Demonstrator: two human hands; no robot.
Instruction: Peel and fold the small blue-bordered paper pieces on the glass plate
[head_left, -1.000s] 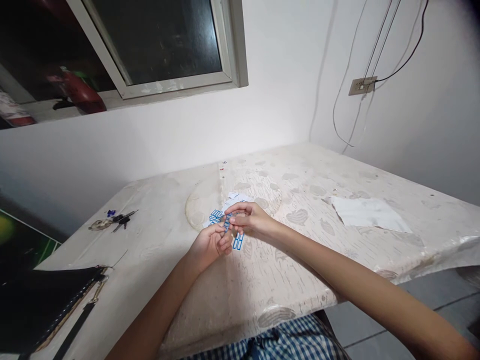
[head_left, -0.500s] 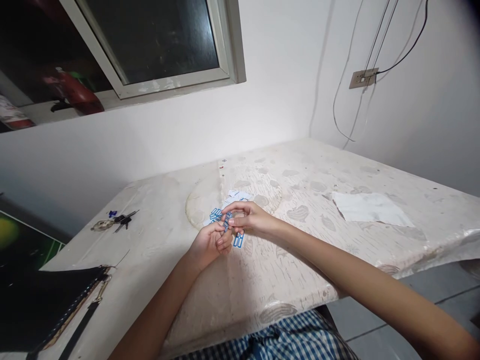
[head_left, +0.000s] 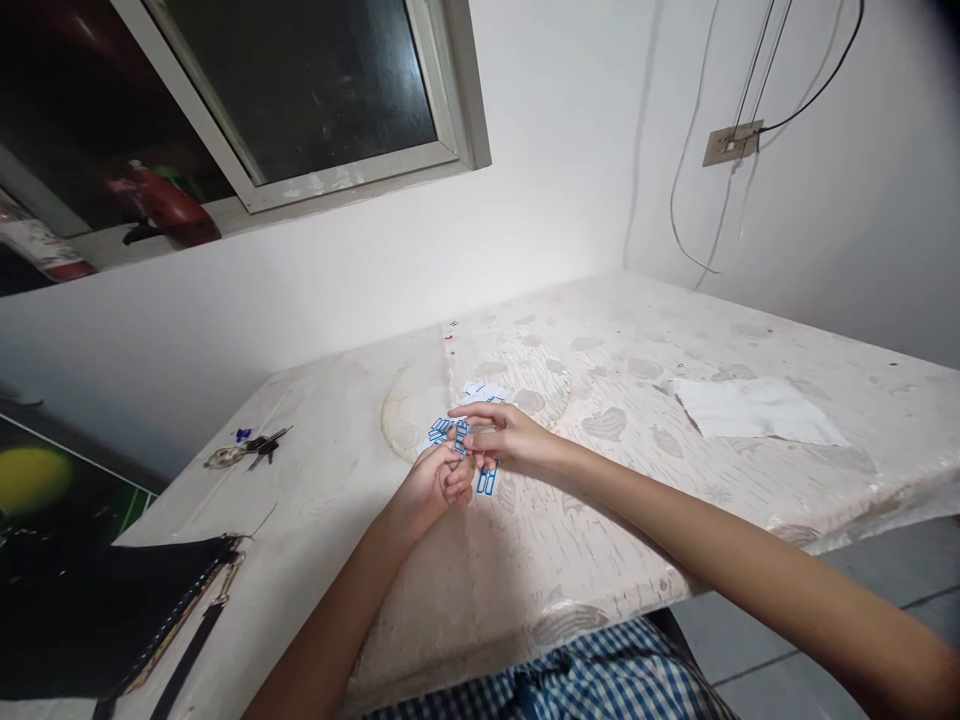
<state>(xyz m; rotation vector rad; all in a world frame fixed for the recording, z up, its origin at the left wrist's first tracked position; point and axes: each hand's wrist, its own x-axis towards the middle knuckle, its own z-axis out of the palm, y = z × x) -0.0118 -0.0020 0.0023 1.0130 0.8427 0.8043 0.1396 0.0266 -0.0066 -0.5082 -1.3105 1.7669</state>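
Head view, left to right. Black bag [head_left: 112,620] on the counter [head_left: 322,420], well left of the left grip [head_left: 436,483] and nearer the wearer. Red bottle [head_left: 180,210] on the window ledge, far beyond and left of both grips. Keys [head_left: 262,446] left of the left grip, well apart from it, a little farther out.

Left grip: thumb side closed on the near end of a small blue-lined card [head_left: 462,437], other fingers curled in. Blue-lined scraps [head_left: 440,430] just beyond this grip, partly hidden by the hands. Held card sits between the two grips, touched by both. White papers [head_left: 482,390] just past them. Loose blue-lined strip [head_left: 487,480] near side of the right grip [head_left: 517,437], top end covered.

Right grip: thumb and fingers together on the same card, reaching from the right. Wall socket [head_left: 733,143] far off, up and right. White sheet [head_left: 757,410], paper or cloth unclear, well right of the right grip.
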